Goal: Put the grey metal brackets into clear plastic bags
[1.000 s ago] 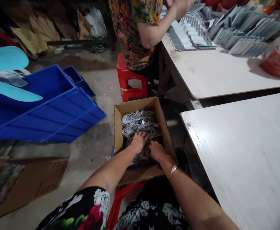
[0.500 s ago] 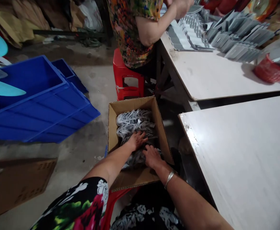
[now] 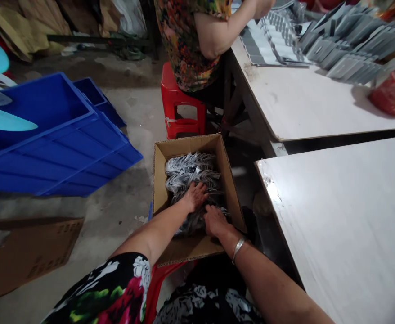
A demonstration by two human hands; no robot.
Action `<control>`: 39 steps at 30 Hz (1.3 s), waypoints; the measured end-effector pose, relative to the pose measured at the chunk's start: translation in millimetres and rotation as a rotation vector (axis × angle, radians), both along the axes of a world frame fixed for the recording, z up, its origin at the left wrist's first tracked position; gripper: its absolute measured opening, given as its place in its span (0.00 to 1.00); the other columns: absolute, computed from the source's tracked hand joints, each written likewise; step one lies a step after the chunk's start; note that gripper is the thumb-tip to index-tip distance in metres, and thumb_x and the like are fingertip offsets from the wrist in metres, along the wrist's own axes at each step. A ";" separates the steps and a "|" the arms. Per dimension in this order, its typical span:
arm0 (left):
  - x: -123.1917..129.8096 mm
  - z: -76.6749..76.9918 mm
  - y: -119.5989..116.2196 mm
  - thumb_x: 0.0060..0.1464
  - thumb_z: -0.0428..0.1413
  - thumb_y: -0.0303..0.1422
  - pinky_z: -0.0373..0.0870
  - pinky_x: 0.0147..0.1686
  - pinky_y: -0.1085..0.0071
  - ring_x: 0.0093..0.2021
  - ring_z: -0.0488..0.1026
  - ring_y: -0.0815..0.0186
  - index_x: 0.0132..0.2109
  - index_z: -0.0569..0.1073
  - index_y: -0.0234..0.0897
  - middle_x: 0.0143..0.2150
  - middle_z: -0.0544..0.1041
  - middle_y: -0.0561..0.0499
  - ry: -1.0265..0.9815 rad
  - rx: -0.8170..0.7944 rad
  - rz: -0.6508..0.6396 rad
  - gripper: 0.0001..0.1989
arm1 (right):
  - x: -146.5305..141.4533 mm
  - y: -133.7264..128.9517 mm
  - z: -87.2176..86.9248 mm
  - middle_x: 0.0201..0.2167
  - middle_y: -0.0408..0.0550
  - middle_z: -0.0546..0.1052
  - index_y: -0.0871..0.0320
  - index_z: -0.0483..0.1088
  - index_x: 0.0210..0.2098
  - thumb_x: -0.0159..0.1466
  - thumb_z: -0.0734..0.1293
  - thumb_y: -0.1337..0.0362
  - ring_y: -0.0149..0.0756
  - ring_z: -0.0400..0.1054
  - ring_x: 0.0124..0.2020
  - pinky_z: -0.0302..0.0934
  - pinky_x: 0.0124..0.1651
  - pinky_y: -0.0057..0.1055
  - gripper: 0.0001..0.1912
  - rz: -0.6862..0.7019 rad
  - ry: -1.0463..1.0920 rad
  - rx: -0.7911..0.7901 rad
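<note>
Inside the carton (image 3: 230,184), wrapped rows (image 3: 190,163) run crosswise under my spread left grip (image 3: 196,196); right grip (image 3: 216,220), I can't tell.

A dim room here, light apparently cast from above, and the near worktop (image 3: 346,211) is hit hardest: a pale glare is spread around its left corner, while its lower right is dulled at the picture's edge. On the far worktop (image 3: 305,103), a soft shadow is thrown leftward by the red container (image 3: 391,94). Beneath, all is sunk in near-black. Over to the cardboard box (image 3: 233,193): its near end is shaded, and small glints are caught on the plastic-wrapped packs (image 3: 190,163), their finer detail softened. A highlight is picked up by the bracelet (image 3: 238,246). Far left, the blue crate (image 3: 56,157) is stretched by wide-angle distortion; the brown paper (image 3: 18,29) is left murky and blurred.
</note>
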State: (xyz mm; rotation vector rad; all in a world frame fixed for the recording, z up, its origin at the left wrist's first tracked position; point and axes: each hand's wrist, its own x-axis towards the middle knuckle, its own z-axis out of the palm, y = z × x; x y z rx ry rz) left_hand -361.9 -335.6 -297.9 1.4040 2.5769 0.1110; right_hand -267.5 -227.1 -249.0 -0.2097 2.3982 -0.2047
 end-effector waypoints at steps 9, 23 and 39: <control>-7.5 0.3 5.4 0.56 0.49 0.33 0.48 0.55 0.50 0.61 0.50 0.54 0.50 0.69 0.55 0.64 0.56 0.54 -0.005 0.092 -0.343 0.16 | 2.1 -7.9 7.4 0.48 0.59 0.66 0.63 0.74 0.36 0.50 0.64 0.66 0.48 0.58 0.48 0.56 0.50 0.40 0.15 0.015 0.006 0.008; -4.4 -4.9 14.5 0.55 0.47 0.29 0.56 0.51 0.49 0.56 0.58 0.54 0.45 0.74 0.40 0.64 0.57 0.49 -0.041 0.027 -0.155 0.14 | -1.0 -9.6 12.8 0.48 0.58 0.65 0.65 0.73 0.39 0.47 0.66 0.64 0.48 0.58 0.48 0.55 0.52 0.39 0.20 0.042 -0.046 -0.001; -12.7 -0.5 30.4 0.53 0.52 0.32 0.49 0.55 0.50 0.60 0.51 0.54 0.44 0.74 0.48 0.64 0.56 0.51 -0.018 0.143 -0.309 0.12 | 8.9 -8.9 7.2 0.53 0.60 0.63 0.65 0.67 0.49 0.49 0.64 0.64 0.49 0.56 0.54 0.47 0.58 0.42 0.27 0.020 -0.041 0.014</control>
